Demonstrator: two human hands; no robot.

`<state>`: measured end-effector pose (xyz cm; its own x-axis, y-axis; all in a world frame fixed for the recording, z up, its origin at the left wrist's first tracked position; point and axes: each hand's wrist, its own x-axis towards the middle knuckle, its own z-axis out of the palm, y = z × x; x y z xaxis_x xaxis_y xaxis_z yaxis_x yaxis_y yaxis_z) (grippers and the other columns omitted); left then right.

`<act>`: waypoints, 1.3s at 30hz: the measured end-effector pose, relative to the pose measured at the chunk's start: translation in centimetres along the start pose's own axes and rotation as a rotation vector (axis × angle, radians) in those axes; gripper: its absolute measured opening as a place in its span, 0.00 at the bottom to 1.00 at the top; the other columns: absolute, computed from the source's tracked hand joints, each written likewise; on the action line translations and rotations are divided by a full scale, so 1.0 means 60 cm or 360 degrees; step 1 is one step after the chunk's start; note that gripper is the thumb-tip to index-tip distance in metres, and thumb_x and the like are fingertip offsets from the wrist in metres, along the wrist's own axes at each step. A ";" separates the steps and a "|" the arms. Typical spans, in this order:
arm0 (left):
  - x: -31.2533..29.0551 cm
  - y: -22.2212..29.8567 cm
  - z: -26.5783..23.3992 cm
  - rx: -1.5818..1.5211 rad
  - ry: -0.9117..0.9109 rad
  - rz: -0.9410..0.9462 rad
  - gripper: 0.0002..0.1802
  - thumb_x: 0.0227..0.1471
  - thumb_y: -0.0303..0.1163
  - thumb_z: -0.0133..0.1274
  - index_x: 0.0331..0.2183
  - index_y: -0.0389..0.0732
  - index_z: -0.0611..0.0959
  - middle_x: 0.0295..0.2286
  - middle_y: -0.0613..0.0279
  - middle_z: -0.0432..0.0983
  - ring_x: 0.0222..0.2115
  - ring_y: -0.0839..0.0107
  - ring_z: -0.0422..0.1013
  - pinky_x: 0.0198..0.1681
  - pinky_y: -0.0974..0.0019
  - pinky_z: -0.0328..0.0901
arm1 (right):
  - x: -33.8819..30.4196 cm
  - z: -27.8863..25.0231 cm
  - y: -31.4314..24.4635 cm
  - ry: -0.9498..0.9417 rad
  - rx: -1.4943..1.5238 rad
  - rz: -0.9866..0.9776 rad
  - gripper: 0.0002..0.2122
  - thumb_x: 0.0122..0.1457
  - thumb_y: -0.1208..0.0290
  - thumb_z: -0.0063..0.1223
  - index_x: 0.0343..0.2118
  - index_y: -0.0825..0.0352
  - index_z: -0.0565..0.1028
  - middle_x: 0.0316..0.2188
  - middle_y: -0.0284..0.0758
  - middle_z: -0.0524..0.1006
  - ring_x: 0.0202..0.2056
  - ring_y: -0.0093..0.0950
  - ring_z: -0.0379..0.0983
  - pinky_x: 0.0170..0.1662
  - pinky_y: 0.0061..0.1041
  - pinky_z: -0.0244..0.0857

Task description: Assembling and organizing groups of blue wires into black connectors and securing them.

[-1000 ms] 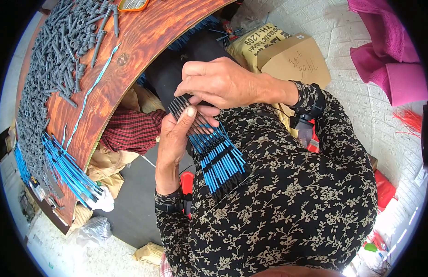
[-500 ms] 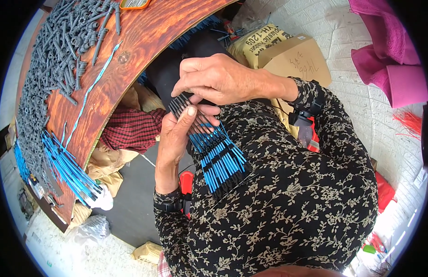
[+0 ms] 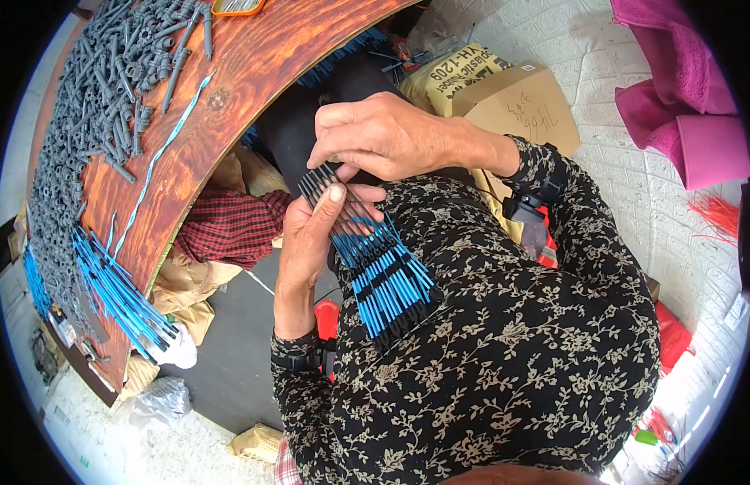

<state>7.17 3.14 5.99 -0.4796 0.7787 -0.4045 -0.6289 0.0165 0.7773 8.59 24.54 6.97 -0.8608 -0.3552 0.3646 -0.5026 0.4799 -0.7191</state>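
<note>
A flat fan of thin blue rods with black ends point(image 3: 391, 283) lies in front of my chest. My left hand point(image 3: 306, 234) is closed around its upper part, the thumb pressed across the rods and the fingers behind them. Just above, my right hand point(image 3: 375, 137) is closed, its curled fingertips touching the rods' black upper ends. Whatever is pinched between those fingertips is hidden. The lower black ends of the fan rest close to the floral black shirt point(image 3: 504, 356).
On the left, a wooden table point(image 3: 221, 77) bears a heap of grey plastic parts point(image 3: 108, 89), a blue cord point(image 3: 169, 141) and more blue rods point(image 3: 120, 291). A cardboard box point(image 3: 520, 105) and a yellow sack point(image 3: 464, 73) stand beyond my right arm. Pink cloth point(image 3: 706, 137) hangs at far right.
Both hands stay almost in place. The right fingers have shifted slightly at the black ends, and the lower rods have spread or turned a little.
</note>
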 end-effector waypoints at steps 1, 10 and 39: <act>0.000 -0.001 0.000 -0.0008 0.0011 0.0005 0.25 0.65 0.43 0.43 0.54 0.34 0.72 0.38 0.47 0.79 0.33 0.65 0.78 0.34 0.70 0.73 | 0.000 0.002 0.002 0.0004 0.0038 0.0001 0.07 0.52 0.76 0.53 0.35 0.64 0.77 0.30 0.33 0.73 0.31 0.35 0.76 0.30 0.31 0.70; -0.003 0.000 -0.003 0.0041 -0.0065 0.0024 0.25 0.67 0.41 0.39 0.56 0.33 0.69 0.39 0.49 0.80 0.34 0.68 0.77 0.36 0.71 0.72 | 0.000 0.010 -0.003 0.0000 0.0088 0.0012 0.09 0.52 0.76 0.53 0.37 0.63 0.78 0.31 0.33 0.73 0.31 0.35 0.75 0.30 0.32 0.69; -0.002 -0.003 -0.005 0.0045 -0.0109 0.0061 0.28 0.67 0.47 0.37 0.57 0.34 0.68 0.41 0.49 0.78 0.36 0.67 0.77 0.38 0.68 0.72 | 0.012 0.000 0.009 -0.0151 0.0374 0.0021 0.12 0.54 0.82 0.46 0.40 0.69 0.77 0.31 0.37 0.72 0.30 0.30 0.77 0.32 0.27 0.71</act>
<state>7.14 2.87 5.74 -0.4594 0.8201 -0.3411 -0.5929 0.0028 0.8053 7.72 24.52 6.84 -0.8503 -0.4289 0.3051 -0.4492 0.2894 -0.8453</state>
